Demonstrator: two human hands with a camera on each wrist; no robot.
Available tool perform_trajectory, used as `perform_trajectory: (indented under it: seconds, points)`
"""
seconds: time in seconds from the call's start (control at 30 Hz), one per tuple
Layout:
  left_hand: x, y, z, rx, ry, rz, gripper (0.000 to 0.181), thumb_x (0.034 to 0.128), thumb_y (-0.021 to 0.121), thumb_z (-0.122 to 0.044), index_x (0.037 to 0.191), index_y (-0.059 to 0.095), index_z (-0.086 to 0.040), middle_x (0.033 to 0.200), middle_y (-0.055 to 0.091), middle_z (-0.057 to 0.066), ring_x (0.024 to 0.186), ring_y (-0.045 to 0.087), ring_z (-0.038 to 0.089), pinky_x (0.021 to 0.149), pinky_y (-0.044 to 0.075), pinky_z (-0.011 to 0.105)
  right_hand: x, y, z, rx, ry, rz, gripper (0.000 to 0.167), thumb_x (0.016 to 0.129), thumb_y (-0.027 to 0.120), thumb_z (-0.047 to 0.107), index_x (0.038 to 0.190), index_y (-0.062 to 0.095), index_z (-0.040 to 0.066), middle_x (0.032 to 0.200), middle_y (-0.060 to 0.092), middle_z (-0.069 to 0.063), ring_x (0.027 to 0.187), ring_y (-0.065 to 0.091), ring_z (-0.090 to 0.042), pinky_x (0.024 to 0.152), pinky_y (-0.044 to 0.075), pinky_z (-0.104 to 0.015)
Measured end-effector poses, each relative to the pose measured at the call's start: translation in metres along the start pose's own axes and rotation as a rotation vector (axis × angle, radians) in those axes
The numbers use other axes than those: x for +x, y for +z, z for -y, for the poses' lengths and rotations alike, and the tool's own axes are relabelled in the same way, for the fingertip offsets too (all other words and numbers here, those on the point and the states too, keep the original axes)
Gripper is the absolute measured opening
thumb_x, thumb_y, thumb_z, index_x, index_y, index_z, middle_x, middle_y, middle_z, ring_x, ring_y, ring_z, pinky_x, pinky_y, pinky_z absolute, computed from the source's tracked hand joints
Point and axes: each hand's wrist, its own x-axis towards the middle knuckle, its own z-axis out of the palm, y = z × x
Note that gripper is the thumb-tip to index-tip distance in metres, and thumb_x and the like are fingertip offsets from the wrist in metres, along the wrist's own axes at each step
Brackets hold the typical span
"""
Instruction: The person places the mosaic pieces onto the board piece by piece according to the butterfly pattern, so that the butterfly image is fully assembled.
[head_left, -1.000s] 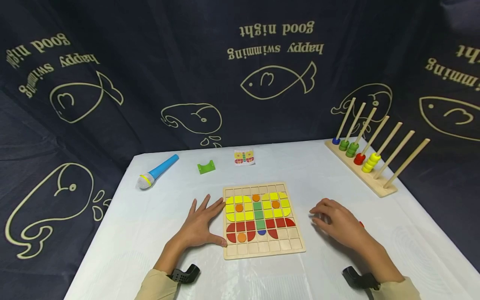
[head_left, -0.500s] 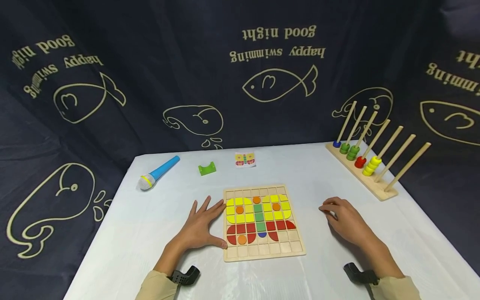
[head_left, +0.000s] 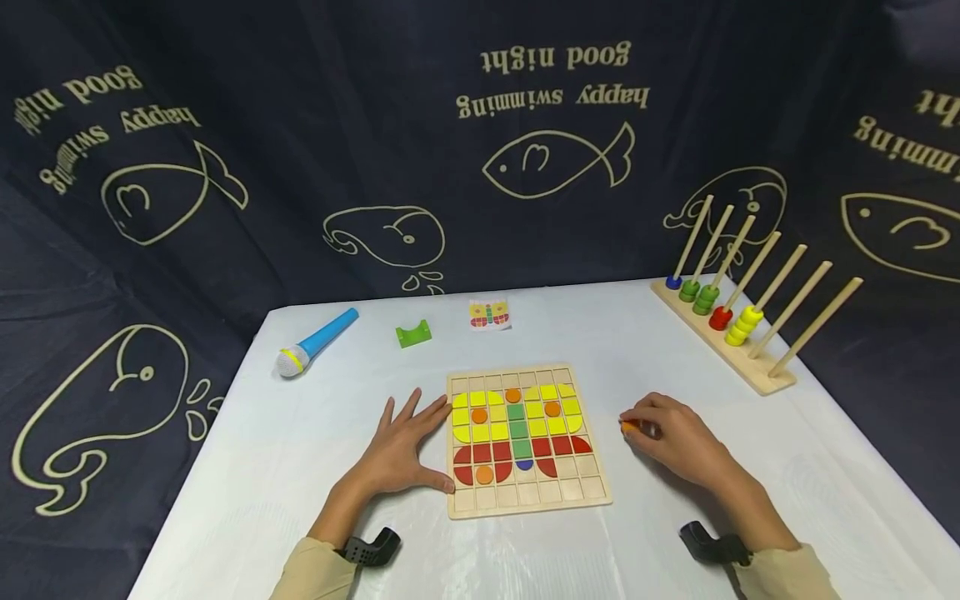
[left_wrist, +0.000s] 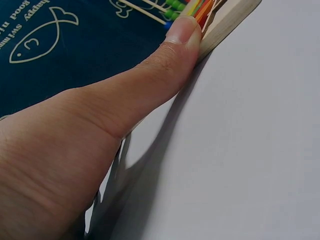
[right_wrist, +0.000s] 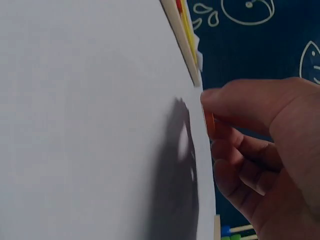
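Note:
A square wooden grid board lies on the table, bearing a butterfly of yellow, red, green, orange and blue flat pieces. My left hand rests at the board's left side, fingers spread and straight, with the thumb touching the lower left edge. In the left wrist view the thumb presses against the board's rim. Right of the board, my right hand pinches an orange disc between thumb and fingers. The right wrist view shows the orange disc edge-on, raised above the table, its far side hidden by the fingers.
At the back stand a small butterfly picture card and a green notched block. A blue toy microphone lies at left. A wooden peg rack with coloured beads on upright rods stands at back right.
My right hand first drew away from the board, then came back toward it; the orange disc now shows in its fingers. My left hand and the board have stayed in place.

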Motion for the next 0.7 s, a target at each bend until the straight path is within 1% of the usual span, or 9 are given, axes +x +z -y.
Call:
perform_trajectory:
  seconds: [0.1, 0.27, 0.33, 0.5, 0.6, 0.7]
  points:
    - [0.0, -0.001, 0.0, 0.001, 0.002, -0.002, 0.124, 0.0487, 0.063, -0.089, 0.151, 0.034, -0.025, 0.155, 0.027, -0.009, 0.145, 0.007, 0.028, 0.112, -0.001, 0.06, 0.003, 0.003, 0.008, 0.025, -0.012, 0.007, 0.021, 0.08, 0.08, 0.017, 0.1, 0.075, 0.014, 0.093, 0.06, 0.007, 0.078, 0.052, -0.013, 0.065, 0.048, -0.029]
    - [-0.001, -0.002, -0.001, -0.013, 0.003, -0.012, 0.124, 0.0485, 0.064, -0.088, 0.15, 0.036, -0.024, 0.155, 0.029, -0.008, 0.145, 0.008, 0.029, 0.112, 0.0, 0.061, 0.009, 0.014, 0.023, 0.042, -0.013, 0.055, 0.022, 0.08, 0.079, 0.023, 0.101, 0.075, 0.016, 0.094, 0.059, 0.01, 0.081, 0.053, -0.01, 0.07, 0.05, -0.03]
    - [-0.001, -0.001, -0.001, -0.015, 0.003, -0.009, 0.123, 0.049, 0.064, -0.088, 0.15, 0.036, -0.024, 0.155, 0.028, -0.008, 0.145, 0.007, 0.029, 0.111, 0.0, 0.061, 0.011, 0.018, 0.028, 0.038, -0.027, 0.07, 0.023, 0.081, 0.078, 0.024, 0.102, 0.075, 0.017, 0.094, 0.058, 0.012, 0.082, 0.052, -0.009, 0.073, 0.051, -0.029]
    - [0.0, -0.001, -0.001, -0.014, -0.002, -0.003, 0.123, 0.0489, 0.063, -0.089, 0.15, 0.036, -0.025, 0.155, 0.028, -0.009, 0.145, 0.006, 0.028, 0.112, -0.001, 0.061, 0.011, 0.024, 0.036, 0.042, -0.066, 0.058, 0.018, 0.082, 0.077, 0.021, 0.1, 0.076, 0.018, 0.093, 0.057, 0.013, 0.082, 0.052, -0.006, 0.074, 0.051, -0.029]
    - [0.0, -0.001, -0.001, -0.015, -0.005, -0.009, 0.123, 0.048, 0.064, -0.089, 0.15, 0.037, -0.024, 0.154, 0.029, -0.009, 0.145, 0.007, 0.028, 0.112, -0.001, 0.06, 0.011, 0.024, 0.038, 0.053, -0.066, 0.052, 0.016, 0.083, 0.076, 0.018, 0.099, 0.076, 0.018, 0.092, 0.058, 0.013, 0.082, 0.053, -0.005, 0.073, 0.052, -0.029]
    - [0.0, -0.001, -0.002, -0.013, 0.001, -0.01, 0.124, 0.0483, 0.064, -0.089, 0.15, 0.037, -0.023, 0.154, 0.029, -0.008, 0.145, 0.008, 0.029, 0.112, -0.001, 0.061, 0.01, 0.023, 0.038, 0.061, -0.061, 0.069, 0.016, 0.083, 0.075, 0.015, 0.099, 0.076, 0.017, 0.092, 0.059, 0.012, 0.08, 0.053, -0.005, 0.071, 0.052, -0.027]
